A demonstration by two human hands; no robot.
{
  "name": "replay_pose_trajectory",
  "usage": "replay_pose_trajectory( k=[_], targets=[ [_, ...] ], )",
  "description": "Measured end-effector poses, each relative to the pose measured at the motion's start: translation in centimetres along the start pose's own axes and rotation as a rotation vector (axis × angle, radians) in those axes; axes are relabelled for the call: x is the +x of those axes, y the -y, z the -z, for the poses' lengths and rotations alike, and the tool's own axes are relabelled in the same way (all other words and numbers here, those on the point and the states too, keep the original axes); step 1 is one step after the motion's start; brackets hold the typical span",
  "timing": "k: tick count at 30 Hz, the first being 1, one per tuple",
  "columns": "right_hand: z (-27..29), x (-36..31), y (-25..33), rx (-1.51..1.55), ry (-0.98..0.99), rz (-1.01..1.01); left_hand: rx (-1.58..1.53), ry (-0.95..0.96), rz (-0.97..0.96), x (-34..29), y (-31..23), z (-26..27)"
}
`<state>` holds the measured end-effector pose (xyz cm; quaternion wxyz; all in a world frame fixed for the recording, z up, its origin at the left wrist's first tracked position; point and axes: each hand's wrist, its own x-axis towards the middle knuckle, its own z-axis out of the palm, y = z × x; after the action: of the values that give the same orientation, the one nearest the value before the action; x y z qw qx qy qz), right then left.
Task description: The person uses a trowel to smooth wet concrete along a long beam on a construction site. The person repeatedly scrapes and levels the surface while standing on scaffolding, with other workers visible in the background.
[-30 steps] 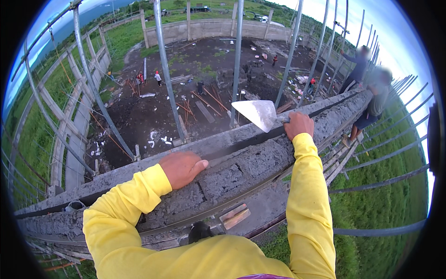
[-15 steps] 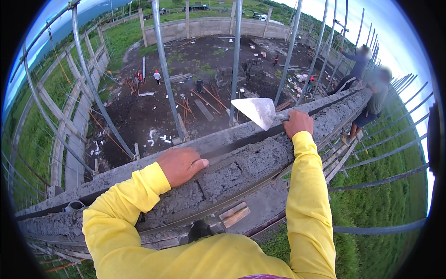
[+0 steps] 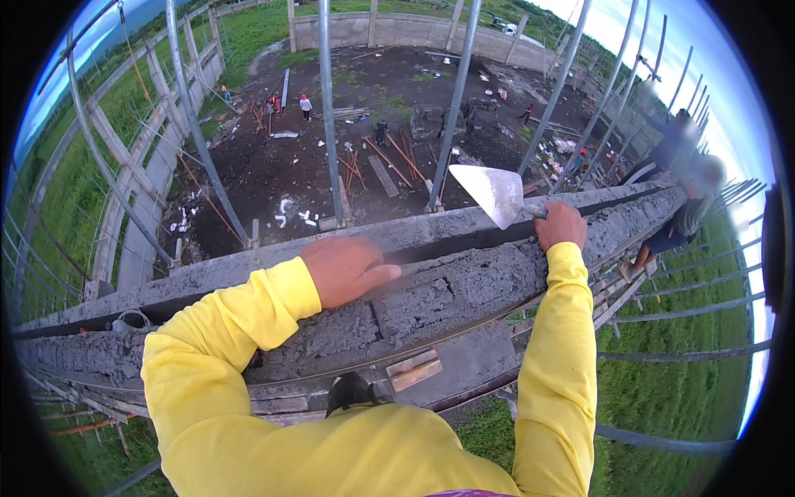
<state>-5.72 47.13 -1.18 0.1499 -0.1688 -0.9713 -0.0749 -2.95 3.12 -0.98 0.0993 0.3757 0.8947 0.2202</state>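
Observation:
In my right hand (image 3: 561, 227) is the handle of a pointed trowel (image 3: 495, 192), and the fingers are closed round it. Its pale, mortar-smeared blade points up and left, over the far side of the wall top. My left hand (image 3: 346, 267) rests on the rough grey masonry wall (image 3: 414, 306), thumb stretched out to the right. Its other fingers drape toward the dark gap along the wall and are partly hidden. Joints between blocks show in the mortar-covered near face. Left of my left arm, a looped wire or handle (image 3: 132, 318) sits by the gap.
Upright metal poles (image 3: 330, 108) stand beyond the wall. Below me lies a plank platform with a small wooden float-like board (image 3: 414, 370). Two people (image 3: 672, 145) stand along the wall at right. Far below is a dirt yard (image 3: 248, 166) with scattered lumber and several people.
The view has shifted, so the yard and poles sit further right. My right hand and the trowel have moved slightly right in the picture. My left hand stays on the wall.

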Motion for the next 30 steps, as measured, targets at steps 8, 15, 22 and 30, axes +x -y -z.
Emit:
replay_pose_trajectory(
  k=[8,15,22,30],
  targets=[
    [0.03,0.16,0.04,0.001,0.002,0.004,0.015,0.033,0.02,-0.33,0.13,-0.14],
    [-0.24,0.25,-0.17,0.006,0.017,0.012,0.002,0.0,-0.007,-0.35,0.14,-0.12],
    [-0.35,0.35,-0.25,-0.011,0.022,0.013,0.039,-0.032,-0.063,-0.28,0.52,-0.49],
    [-0.07,0.32,0.02,-0.011,0.028,0.007,-0.035,-0.041,-0.048,-0.16,0.34,-0.33]
  ],
)
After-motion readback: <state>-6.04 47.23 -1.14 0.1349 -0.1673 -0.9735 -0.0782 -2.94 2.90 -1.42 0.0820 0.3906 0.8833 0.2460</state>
